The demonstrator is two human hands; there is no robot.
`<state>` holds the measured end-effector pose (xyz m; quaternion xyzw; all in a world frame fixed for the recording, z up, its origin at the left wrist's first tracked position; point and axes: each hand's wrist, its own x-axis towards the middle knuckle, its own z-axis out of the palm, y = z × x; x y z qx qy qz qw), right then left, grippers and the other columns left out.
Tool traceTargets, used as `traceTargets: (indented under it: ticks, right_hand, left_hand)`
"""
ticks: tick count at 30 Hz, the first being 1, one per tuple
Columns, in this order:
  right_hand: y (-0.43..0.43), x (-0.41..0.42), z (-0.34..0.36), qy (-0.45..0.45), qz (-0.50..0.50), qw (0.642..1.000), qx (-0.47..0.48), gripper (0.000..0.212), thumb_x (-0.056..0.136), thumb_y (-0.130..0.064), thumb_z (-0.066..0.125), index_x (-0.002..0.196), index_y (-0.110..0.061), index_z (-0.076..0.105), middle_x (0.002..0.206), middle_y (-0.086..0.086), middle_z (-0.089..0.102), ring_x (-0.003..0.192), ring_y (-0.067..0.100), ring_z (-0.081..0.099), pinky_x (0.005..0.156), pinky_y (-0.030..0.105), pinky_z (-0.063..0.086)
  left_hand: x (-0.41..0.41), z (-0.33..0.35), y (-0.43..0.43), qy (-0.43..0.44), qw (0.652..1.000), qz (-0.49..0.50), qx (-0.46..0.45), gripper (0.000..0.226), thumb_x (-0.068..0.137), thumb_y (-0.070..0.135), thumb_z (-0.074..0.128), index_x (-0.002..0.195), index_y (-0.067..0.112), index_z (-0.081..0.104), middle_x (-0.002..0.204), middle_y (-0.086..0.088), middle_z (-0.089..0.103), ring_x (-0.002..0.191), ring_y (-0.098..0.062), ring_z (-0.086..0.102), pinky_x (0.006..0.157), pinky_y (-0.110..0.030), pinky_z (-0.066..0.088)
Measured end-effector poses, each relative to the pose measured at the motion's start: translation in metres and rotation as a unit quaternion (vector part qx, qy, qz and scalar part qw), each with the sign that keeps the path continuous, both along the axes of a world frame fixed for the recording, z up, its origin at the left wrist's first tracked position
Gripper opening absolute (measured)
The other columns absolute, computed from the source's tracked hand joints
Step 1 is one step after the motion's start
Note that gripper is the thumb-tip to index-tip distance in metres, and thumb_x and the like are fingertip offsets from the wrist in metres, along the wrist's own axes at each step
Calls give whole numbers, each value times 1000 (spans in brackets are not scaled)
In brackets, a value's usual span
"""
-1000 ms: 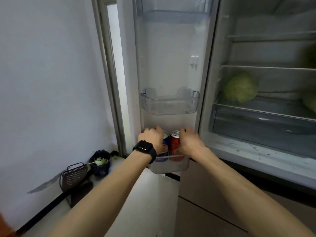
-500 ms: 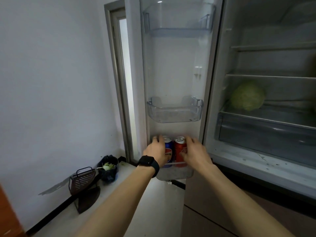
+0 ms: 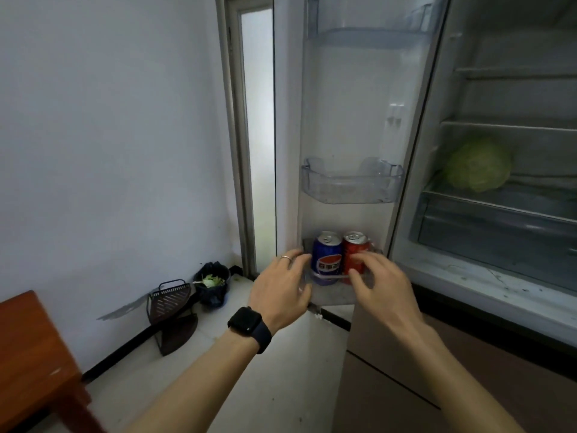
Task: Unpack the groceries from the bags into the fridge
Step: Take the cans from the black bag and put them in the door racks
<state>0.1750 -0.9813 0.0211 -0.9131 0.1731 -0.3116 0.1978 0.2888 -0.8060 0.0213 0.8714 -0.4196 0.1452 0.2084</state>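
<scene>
Head cam: compared with a second ago, both hands are off the cans. The left hand and right hand hang just in front of them, fingers loose, holding nothing. The blue can and red can stand upright side by side in the bottom door bin, so I'd say this pair's done and it's back to the bags (not in view).

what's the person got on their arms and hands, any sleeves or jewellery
Both forearms are bare, with no sleeves in view. The left hand has a thin pale metal ring on one finger, and a black watch with a rounded square face on a dark strap sits at its wrist. The right hand shows no ring, watch or glove.
</scene>
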Motion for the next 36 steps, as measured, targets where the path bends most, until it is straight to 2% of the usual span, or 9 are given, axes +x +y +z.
traceTargets:
  ticks: [3, 7, 12, 16, 19, 23, 31, 36]
  right_hand:
    - [41, -12, -12, -20, 45, 999, 8, 29, 95, -31, 64, 123, -27, 68, 129, -11, 62, 122, 5, 49, 99, 22, 33]
    - [121, -6, -36, -13, 123, 992, 36, 27, 95, -32, 64, 121, -30, 70, 128, -14, 62, 124, 4, 47, 104, 28, 36]
    - [255, 23, -83, 66, 214, 973, 52, 30, 97, -38, 60, 126, -34, 67, 133, -16, 59, 131, 6, 44, 108, 23, 30]
    - [373, 35, -119, 134, 287, 947, 41, 32, 99, -37, 57, 130, -35, 64, 138, -15, 57, 137, 9, 39, 114, 30, 35]
    - [459, 39, -139, 183, 338, 923, 21, 35, 100, -42, 51, 134, -37, 60, 142, -18, 53, 140, 9, 34, 113, 26, 30]
    - [560, 47, -155, 203, 385, 900, 5, 35, 100, -40, 51, 134, -36, 61, 141, -16, 55, 140, 11, 34, 111, 23, 28]
    - [704, 70, -155, 224, 452, 863, -30, 37, 101, -45, 47, 137, -38, 57, 145, -15, 52, 141, 13, 34, 116, 32, 29]
    - [767, 101, -157, 241, 485, 839, -43, 39, 102, -46, 45, 140, -39, 53, 148, -15, 48, 144, 11, 30, 116, 30, 27]
  left_hand:
    - [3, -25, 58, -5, 999, 39, 23, 55, 96, 43, 50, 148, 30, 37, 152, 4, 40, 138, -15, 36, 113, -32, 35]
    - [4, -66, 153, 29, 992, 110, 52, 52, 94, 44, 52, 144, 30, 45, 147, 4, 48, 136, -16, 41, 113, -32, 32]
    - [-13, -104, 299, 92, 968, 222, 78, 50, 95, 44, 52, 143, 32, 47, 148, 4, 47, 138, -16, 39, 115, -35, 32]
    - [-32, -122, 426, 123, 942, 294, 104, 51, 95, 44, 50, 144, 32, 44, 151, 3, 43, 140, -17, 35, 116, -36, 27]
    - [-48, -132, 517, 141, 923, 341, 109, 51, 95, 41, 52, 144, 32, 45, 151, 2, 43, 142, -18, 33, 118, -36, 26]
    - [-68, -146, 623, 162, 899, 394, 106, 49, 95, 39, 52, 143, 31, 46, 150, 1, 44, 141, -19, 34, 117, -36, 26]
    - [-79, -158, 766, 193, 858, 467, 88, 50, 98, 42, 48, 145, 30, 43, 151, 2, 42, 142, -19, 33, 116, -38, 29]
    - [-63, -169, 826, 203, 841, 495, 78, 51, 98, 41, 49, 147, 30, 41, 153, 2, 40, 144, -19, 29, 118, -37, 26]
